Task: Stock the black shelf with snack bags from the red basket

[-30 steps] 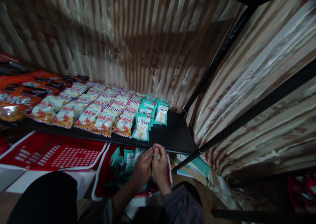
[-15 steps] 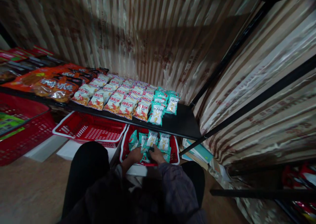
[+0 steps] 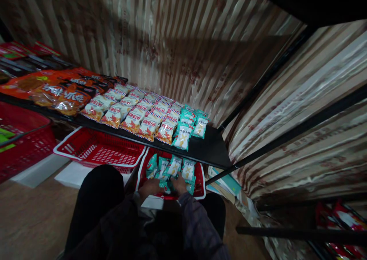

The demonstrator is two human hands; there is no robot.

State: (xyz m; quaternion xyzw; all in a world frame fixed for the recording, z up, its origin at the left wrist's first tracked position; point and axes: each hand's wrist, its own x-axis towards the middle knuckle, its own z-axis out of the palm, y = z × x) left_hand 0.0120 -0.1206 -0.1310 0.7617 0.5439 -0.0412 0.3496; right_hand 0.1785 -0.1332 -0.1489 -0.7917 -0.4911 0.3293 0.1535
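Observation:
A red basket (image 3: 203,191) with a white rim holds several teal-and-white snack bags (image 3: 188,170). My left hand (image 3: 150,187) is inside its near left part, fingers closed against the edge of a low teal snack bag (image 3: 165,187). From the other side my right hand (image 3: 179,185) grips that bag, its fingers curled and partly in shadow. Above the basket, a few matching teal bags (image 3: 182,136) lie in short rows at the right of the black shelf (image 3: 212,147).
White-and-orange snack bags (image 3: 149,125) in rows and orange bags (image 3: 65,95) fill the shelf leftward. A red basket (image 3: 106,147) stands beside mine, another (image 3: 25,149) farther left. A slanting black bar (image 3: 258,151) crosses at right. My knee (image 3: 104,183) is near.
The view has shifted slightly, so the basket sits a little lower. Both hands remain among the teal bags; the left now lies flatter toward the basket's near side.

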